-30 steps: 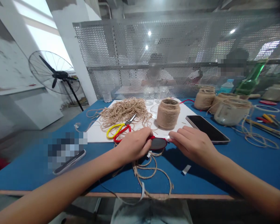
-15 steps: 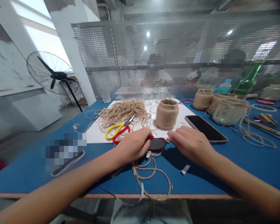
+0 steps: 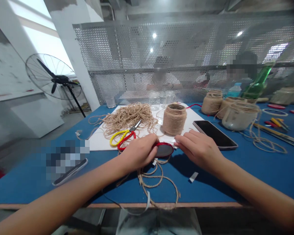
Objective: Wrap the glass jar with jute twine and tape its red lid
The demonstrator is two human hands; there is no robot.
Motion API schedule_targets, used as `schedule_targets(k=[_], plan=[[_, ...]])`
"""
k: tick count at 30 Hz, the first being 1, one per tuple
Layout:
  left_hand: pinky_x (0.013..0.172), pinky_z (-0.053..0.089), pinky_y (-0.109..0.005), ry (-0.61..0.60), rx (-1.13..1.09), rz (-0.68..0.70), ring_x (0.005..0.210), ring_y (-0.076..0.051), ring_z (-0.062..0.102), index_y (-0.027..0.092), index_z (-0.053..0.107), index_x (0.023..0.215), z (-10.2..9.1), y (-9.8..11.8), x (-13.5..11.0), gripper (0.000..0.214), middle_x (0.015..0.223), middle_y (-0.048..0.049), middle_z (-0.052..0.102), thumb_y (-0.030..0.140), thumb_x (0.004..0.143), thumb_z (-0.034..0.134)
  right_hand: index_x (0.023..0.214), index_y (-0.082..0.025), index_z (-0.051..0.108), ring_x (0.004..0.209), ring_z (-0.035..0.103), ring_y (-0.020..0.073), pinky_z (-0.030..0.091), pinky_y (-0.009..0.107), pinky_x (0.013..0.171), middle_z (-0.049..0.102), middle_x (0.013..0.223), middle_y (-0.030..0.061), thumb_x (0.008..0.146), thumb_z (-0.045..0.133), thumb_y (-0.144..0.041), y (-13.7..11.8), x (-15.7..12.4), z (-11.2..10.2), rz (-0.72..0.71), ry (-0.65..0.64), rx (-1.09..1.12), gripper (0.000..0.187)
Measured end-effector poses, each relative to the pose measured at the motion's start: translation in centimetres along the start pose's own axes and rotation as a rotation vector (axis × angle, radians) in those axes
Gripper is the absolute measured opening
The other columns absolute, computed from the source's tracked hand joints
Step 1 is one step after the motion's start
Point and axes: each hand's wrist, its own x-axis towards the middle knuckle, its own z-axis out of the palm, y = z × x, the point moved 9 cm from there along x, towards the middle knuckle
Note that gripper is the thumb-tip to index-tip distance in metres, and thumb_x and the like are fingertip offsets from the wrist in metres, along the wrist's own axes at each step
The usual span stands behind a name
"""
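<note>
L hand (image 3: pixel 142 150) clamping red-rimmed disc (image 3: pixel 165 150) | R hand (image 3: pixel 200 147) bunching fingers tog. just beside it, can't tell on what | disc showing btwn hands, nr side of twine-wrapped jar (image 3: pixel 174 120)

Two bare hands: one left hand (image 3: pixel 143 150), one right hand (image 3: pixel 197 147). There's one red-rimmed disc (image 3: pixel 165 150), one pair of scissors (image 3: pixel 120 137), one twine heap (image 3: pixel 129 117). I count three twine-wrapped jars (image 3: pixel 174 121), one clear jar with a twine-wrapped rim (image 3: pixel 237 118), two plain glass jars (image 3: pixel 154 100), one drinking glass (image 3: pixel 110 102). Far-right jars (image 3: pixel 285 96) blur, count unclear. One green bottle (image 3: pixel 261 80), one blue-capped bottle (image 3: pixel 234 90), one black-screened smartphone (image 3: pixel 214 133), one pedestal fan (image 3: pixel 60 79).
</note>
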Motion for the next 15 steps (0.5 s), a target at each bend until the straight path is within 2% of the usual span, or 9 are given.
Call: schedule_targets(k=[5, 15], plan=[[0.057, 0.036, -0.023, 0.019, 0.006, 0.02, 0.064, -0.013, 0.052, 0.018, 0.046, 0.088, -0.2, 0.27, -0.02, 0.008, 0.075, -0.0001, 0.056, 0.023, 0.085, 0.04, 0.072, -0.016, 0.059, 0.058, 0.04, 0.0146, 0.028, 0.027, 0.056, 0.051, 0.058, 0.0022, 0.088, 0.046, -0.022, -0.16, -0.06, 0.61, -0.016, -0.038, -0.002, 0.022], [0.059, 0.038, -0.024, 0.018, 0.016, 0.008, 0.067, -0.014, 0.053, 0.018, 0.045, 0.086, -0.25, 0.22, -0.03, 0.007, 0.077, -0.001, 0.057, 0.021, 0.083, 0.04, 0.07, -0.016, 0.059, 0.058, 0.038, 0.0143, 0.027, 0.028, 0.055, 0.049, 0.057, 0.0015, 0.088, 0.046, -0.023, -0.44, -0.06, 0.48, -0.024, -0.017, -0.019, 0.024]])
